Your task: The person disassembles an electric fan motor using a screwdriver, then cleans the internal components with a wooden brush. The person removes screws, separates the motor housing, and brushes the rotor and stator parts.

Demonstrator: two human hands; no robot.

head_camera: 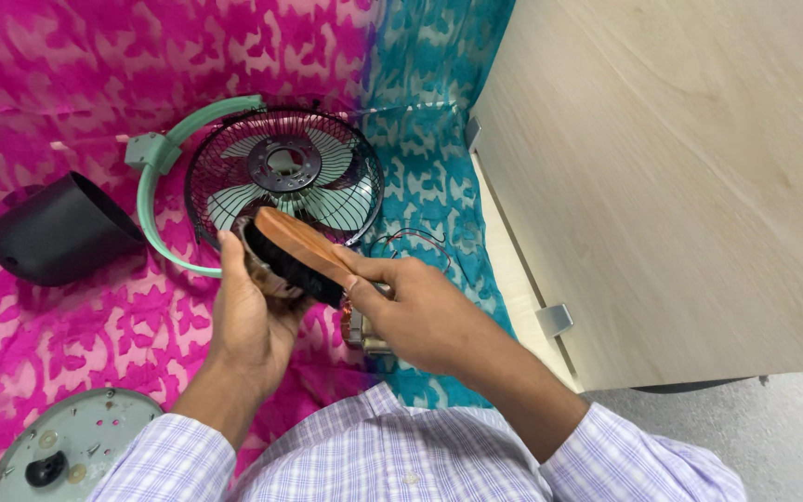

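Note:
My right hand (pixel 420 311) grips a wooden-backed brush with black bristles (pixel 295 249), held tilted over my left hand. My left hand (pixel 248 316) cups a small brownish part (pixel 267 277) beneath the bristles; most of that part is hidden by the brush and my fingers. Just beyond both hands lies a small fan (pixel 285 177) with a black wire grille, pale green blades and a mint green curved stand (pixel 155 186). A motor piece with thin wires (pixel 369 330) rests under my right hand.
Everything lies on a pink and teal patterned cloth (pixel 67 74). A black cone-shaped cover (pixel 58 228) sits at left. A grey round plate with a black knob (pixel 67 446) is at bottom left. A light wooden panel (pixel 680 167) stands at right.

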